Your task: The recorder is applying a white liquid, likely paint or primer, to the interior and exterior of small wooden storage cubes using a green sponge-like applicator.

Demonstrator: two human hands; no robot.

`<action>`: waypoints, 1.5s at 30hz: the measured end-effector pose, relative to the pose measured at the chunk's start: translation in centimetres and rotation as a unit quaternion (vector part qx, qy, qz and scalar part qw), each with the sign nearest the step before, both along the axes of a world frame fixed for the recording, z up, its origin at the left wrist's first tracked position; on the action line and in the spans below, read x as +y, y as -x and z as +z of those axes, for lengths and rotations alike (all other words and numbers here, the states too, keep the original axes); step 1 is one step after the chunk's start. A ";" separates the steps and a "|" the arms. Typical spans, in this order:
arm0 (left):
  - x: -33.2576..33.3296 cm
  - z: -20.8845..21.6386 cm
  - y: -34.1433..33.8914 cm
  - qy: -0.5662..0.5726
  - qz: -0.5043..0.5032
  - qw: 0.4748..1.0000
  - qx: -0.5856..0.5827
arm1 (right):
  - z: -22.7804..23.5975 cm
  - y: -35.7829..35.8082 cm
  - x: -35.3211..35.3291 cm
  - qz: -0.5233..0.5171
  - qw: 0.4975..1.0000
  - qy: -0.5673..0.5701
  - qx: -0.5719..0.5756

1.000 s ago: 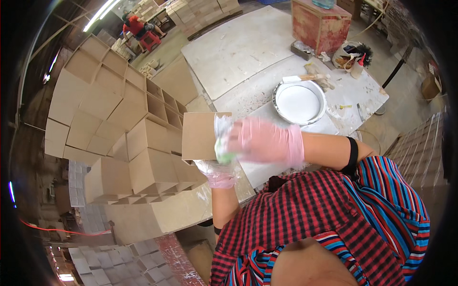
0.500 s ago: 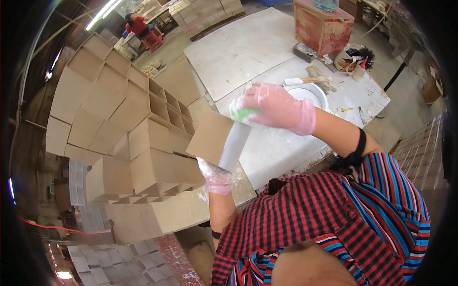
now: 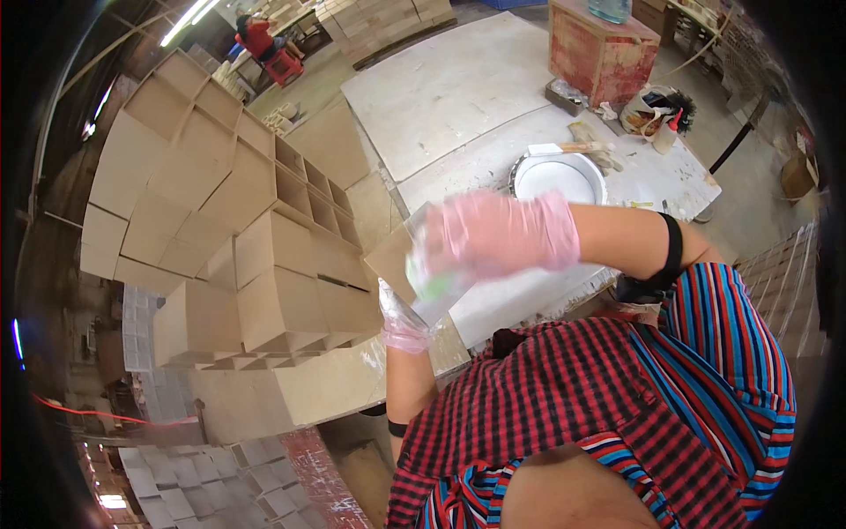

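Note:
My left hand (image 3: 401,319), in a thin pink glove smeared with white, grips the lower end of a brown fibreboard box (image 3: 388,264) and holds it tilted above the table edge. One side face of the box is coated white. Closed around a green-and-white sponge (image 3: 430,287), my pink-gloved right hand (image 3: 498,234) lies over that white face. Motion blurs its fingers and the sponge, and the hand hides much of the box. Just beyond sits a round tub of white paint (image 3: 555,181), with a wooden-handled brush (image 3: 564,148) across its far rim.
Unpainted boxes (image 3: 282,304) are stacked high on the left. The paint-spattered white table (image 3: 458,88) stretches away ahead. A red-stained crate (image 3: 599,53) and a tub of brushes (image 3: 652,113) stand at the far right. A seated person (image 3: 257,40) in red is at far left.
My right hand with the sponge has moved down and toward me along the box's white face. The box and my left hand have shifted slightly right, and the paint tub shows more.

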State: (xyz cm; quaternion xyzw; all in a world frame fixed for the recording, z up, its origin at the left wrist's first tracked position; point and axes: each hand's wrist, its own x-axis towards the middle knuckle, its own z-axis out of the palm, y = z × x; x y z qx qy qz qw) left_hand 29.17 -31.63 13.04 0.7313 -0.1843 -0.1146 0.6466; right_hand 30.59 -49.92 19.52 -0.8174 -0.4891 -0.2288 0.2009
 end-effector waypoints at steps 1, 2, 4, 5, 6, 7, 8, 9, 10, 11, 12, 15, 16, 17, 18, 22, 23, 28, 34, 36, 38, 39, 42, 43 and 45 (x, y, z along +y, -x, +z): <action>0.5 -0.3 0.1 0.245 -0.031 0.953 0.176 | -0.2 1.0 0.6 0.054 0.997 0.037 0.036; 0.8 -0.5 0.0 0.467 -0.059 0.816 0.335 | -0.3 1.4 0.9 0.107 0.989 0.074 0.073; -0.9 -0.3 -1.1 0.259 -0.017 0.955 0.146 | -1.2 -0.5 1.7 0.083 0.992 0.055 0.078; -1.5 -0.4 -1.6 0.027 0.029 0.997 -0.060 | -0.9 -2.2 1.8 0.029 0.999 0.015 0.022; -0.2 -0.4 -0.8 -0.006 0.027 0.995 -0.091 | -0.1 -3.1 2.6 -0.009 0.999 -0.030 -0.037; -0.3 -1.7 -0.9 0.141 -0.024 0.989 0.026 | -0.1 -3.7 1.7 -0.019 0.999 -0.028 -0.036; -0.3 -2.7 -1.0 0.286 -0.068 0.944 0.148 | 0.1 -4.0 0.9 -0.041 0.999 -0.015 0.002; 0.7 -2.2 -0.3 0.348 -0.073 0.913 0.198 | 0.9 -4.0 1.6 -0.036 0.999 -0.008 0.035; 1.1 -2.8 -0.4 0.350 -0.080 0.911 0.202 | 0.6 -3.2 1.7 -0.032 0.999 -0.004 0.037; 1.5 -3.4 -0.7 0.343 -0.089 0.914 0.198 | 0.0 -1.3 2.0 0.000 1.000 0.023 -0.004; 1.7 -3.8 -0.8 0.324 -0.096 0.923 0.185 | -0.3 0.2 2.4 0.030 0.997 0.047 -0.048; 2.4 -5.4 -1.4 0.267 -0.119 0.945 0.149 | -0.8 1.5 3.5 0.154 0.987 0.035 0.043; 2.5 -5.9 -1.6 0.252 -0.127 0.950 0.131 | -0.2 1.1 3.6 0.152 0.987 0.034 0.042; 2.6 -6.2 -1.6 0.242 -0.131 0.954 0.117 | 0.6 -0.2 3.8 0.094 0.994 0.031 0.044; 2.8 -6.7 -1.5 0.241 -0.132 0.955 0.110 | 1.2 -1.8 3.9 0.036 0.998 0.027 0.047; 2.3 -5.8 -0.9 0.342 -0.149 0.911 0.178 | 0.5 -6.3 1.8 -0.053 0.996 -0.027 0.071; 2.2 -5.6 -0.7 0.377 -0.147 0.893 0.197 | 0.3 -6.2 1.1 -0.061 0.990 -0.082 0.093; 2.1 -2.4 0.4 0.057 -0.068 0.993 -0.084 | -0.6 -1.0 -0.3 0.006 0.995 -0.046 0.093; 2.1 -3.1 0.0 -0.105 -0.023 0.984 -0.143 | -1.5 -1.2 0.7 0.091 0.995 -0.006 0.036; 1.6 -3.0 0.3 0.440 -0.018 0.822 0.362 | -0.8 -4.2 -0.1 -0.064 0.997 -0.051 0.003; 1.2 -2.3 0.9 0.432 -0.017 0.831 0.351 | -0.6 -4.9 -1.3 -0.075 0.995 -0.072 -0.002; 1.0 -2.2 1.1 0.431 -0.006 0.838 0.335 | -0.6 -5.1 -1.7 -0.073 0.993 -0.089 -0.004; 2.8 -4.1 -0.3 -0.216 0.019 0.965 -0.149 | -0.4 0.1 -1.2 -0.026 1.000 -0.011 -0.014; 3.3 -4.4 -0.3 -0.217 0.026 0.965 -0.145 | -0.6 1.0 -0.9 -0.018 1.000 -0.011 -0.012; 3.5 -4.5 -0.1 0.235 -0.023 0.964 0.124 | -0.6 2.4 -1.1 0.111 0.991 0.014 0.079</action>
